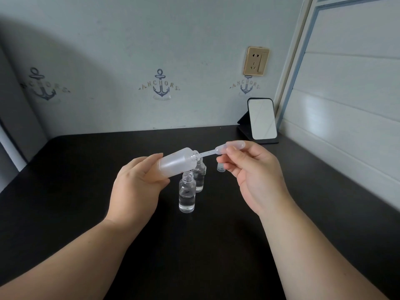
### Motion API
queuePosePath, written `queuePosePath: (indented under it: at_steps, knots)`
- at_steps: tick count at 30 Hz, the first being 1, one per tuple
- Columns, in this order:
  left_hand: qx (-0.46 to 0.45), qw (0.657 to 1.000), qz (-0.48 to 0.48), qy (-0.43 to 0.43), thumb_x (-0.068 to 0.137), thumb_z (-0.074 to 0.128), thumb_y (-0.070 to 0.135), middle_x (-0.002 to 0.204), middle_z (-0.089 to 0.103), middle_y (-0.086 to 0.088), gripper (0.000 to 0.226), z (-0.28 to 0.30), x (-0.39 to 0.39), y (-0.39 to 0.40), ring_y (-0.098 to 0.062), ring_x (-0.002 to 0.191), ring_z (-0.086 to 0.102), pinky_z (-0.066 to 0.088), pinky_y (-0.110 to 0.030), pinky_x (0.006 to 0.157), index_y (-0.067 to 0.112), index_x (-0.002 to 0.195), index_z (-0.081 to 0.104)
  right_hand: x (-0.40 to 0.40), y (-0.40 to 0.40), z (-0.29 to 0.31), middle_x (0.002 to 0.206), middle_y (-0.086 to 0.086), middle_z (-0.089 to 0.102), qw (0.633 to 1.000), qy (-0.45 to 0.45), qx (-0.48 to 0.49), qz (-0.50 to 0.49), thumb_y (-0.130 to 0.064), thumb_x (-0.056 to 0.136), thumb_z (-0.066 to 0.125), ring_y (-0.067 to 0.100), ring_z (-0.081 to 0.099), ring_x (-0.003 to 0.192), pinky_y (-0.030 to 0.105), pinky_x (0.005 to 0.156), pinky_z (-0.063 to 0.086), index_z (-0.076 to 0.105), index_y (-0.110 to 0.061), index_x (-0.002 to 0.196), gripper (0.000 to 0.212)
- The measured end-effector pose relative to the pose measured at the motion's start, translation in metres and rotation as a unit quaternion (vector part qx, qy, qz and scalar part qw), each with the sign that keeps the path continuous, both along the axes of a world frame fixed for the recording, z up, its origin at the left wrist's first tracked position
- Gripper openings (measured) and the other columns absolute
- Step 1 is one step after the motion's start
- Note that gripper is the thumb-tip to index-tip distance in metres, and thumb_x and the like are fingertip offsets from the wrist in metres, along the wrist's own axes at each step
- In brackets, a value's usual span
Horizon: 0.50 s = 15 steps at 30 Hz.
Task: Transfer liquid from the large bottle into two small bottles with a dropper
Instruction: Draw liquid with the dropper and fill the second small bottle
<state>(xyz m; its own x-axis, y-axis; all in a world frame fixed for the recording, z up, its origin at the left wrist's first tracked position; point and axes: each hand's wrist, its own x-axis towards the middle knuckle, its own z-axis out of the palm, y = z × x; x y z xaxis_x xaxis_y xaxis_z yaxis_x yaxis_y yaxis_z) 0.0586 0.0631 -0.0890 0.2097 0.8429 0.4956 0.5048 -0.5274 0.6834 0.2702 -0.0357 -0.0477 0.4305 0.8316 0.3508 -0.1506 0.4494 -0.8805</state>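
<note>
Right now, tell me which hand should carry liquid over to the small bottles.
Right. The right hand already pinches the dropper, its tip in the large bottle. The left hand grips that tilted bottle above the near small bottle.

Two hands [138, 187]. One large bottle [175, 163], one dropper [218, 150], two small bottles [187, 194], one loose cap [220, 167], one phone [262, 119] on stand, one wall socket [256, 61], three anchor decals [160, 84].

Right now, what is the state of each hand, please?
Left hand: holds the frosted plastic large bottle, tilted.
Right hand: pinches the clear plastic dropper, tip at the bottle's mouth.
</note>
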Motion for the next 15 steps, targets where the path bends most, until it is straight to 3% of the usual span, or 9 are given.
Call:
queuePosePath:
  at_steps: [11, 15]
  knots:
    - [-0.015, 1.000, 0.017, -0.016, 0.083, 0.078, 0.018, 0.110, 0.054, 0.023, 0.056, 0.000, 0.000, 0.001, -0.010, 0.113, 0.051, 0.040, -0.028, 0.097, 0.035, 0.134, 0.060, 0.020, -0.005, 0.005, 0.091, 0.007, 0.076, 0.992, 0.126, 0.019, -0.004, -0.017, 0.085, 0.070, 0.017, 0.071, 0.077, 0.023, 0.069, 0.055, 0.078, -0.013, 0.083, 0.009]
    - [-0.020, 0.999, 0.023, -0.028, 0.084, 0.078, 0.020, 0.102, 0.050, 0.031, 0.056, 0.000, 0.000, 0.003, -0.007, 0.108, 0.050, 0.038, -0.026, 0.094, 0.035, 0.135, 0.059, 0.029, -0.006, 0.005, 0.088, 0.005, 0.075, 0.983, 0.182, 0.035, -0.012, -0.017, 0.087, 0.069, 0.015, 0.070, 0.076, 0.023, 0.069, 0.056, 0.077, -0.011, 0.080, 0.012]
